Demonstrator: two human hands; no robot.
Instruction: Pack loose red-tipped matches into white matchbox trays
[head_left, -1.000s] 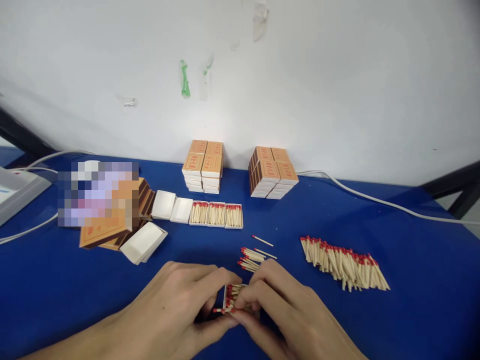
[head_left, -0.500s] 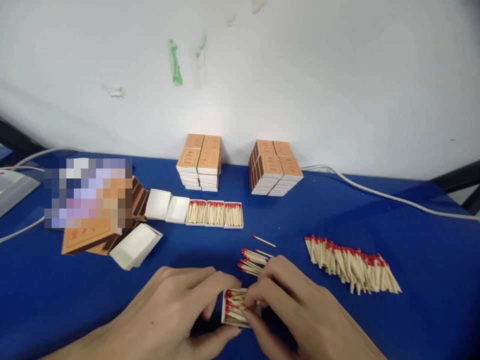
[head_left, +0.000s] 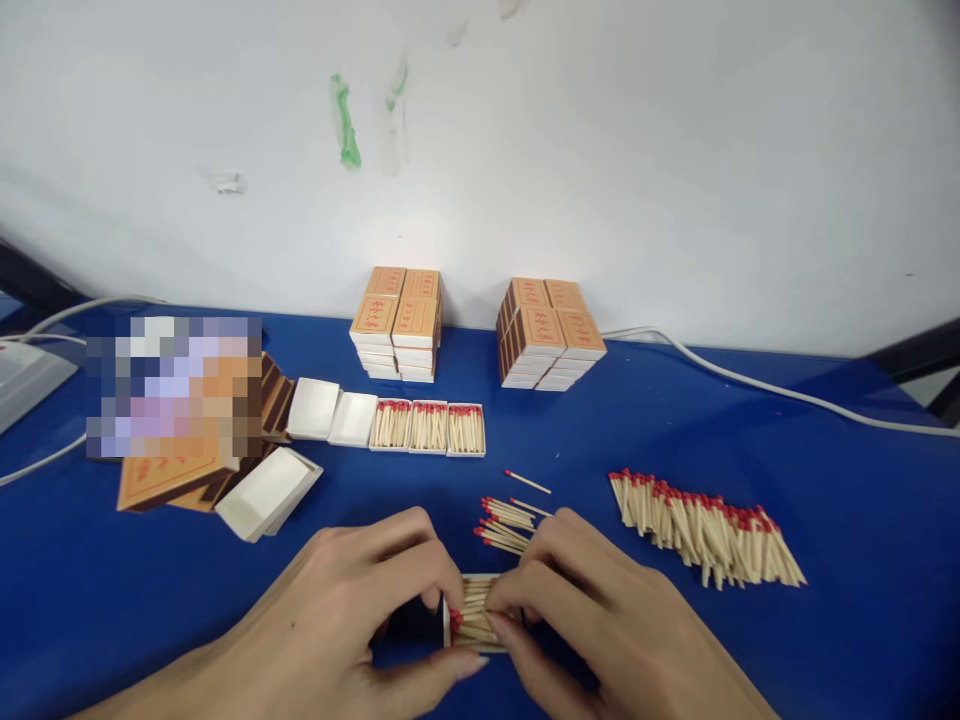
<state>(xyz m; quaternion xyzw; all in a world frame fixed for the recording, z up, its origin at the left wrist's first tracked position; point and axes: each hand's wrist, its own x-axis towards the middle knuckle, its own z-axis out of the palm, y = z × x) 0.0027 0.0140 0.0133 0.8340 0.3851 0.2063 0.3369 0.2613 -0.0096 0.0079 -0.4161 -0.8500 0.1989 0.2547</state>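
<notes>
White wall (head_left: 675, 180) w/ green smears (head_left: 346, 130) is rising behind a blue surface (head_left: 675, 430). Approx. mid-width, toward the near edge, an open tray (head_left: 448, 630) is holding matches (head_left: 474, 598), red heads pointing to the surface's left edge. L hand (head_left: 360, 600) is gripping the tray's left end, thumb along its near side, index bending onto the heads. R hand (head_left: 592, 610) is bending thumb + index over the tray's right end; can't tell if they're pinching matches or just pressing.

Beyond the tray, a small loose bunch (head_left: 504, 535) is lying, partly hidden by R hand; a bigger match pile (head_left: 705, 525) is spreading toward the right edge.

Nr the far edge, two matchbox stacks, left stack (head_left: 412, 320) and right stack (head_left: 544, 335), are standing apart. Orange tops are showing red framed lettering, prob. Chinese, too small to read for certain. In front, three filled trays (head_left: 428, 452) are sitting side by side, two white trays (head_left: 315, 408) adjoining. Toward the left edge, orange boxes (head_left: 169, 483) are lying heaped, red lettering on one, a pixelated patch (head_left: 172, 385) covering some; loose white trays (head_left: 262, 495) are resting beside them.
</notes>
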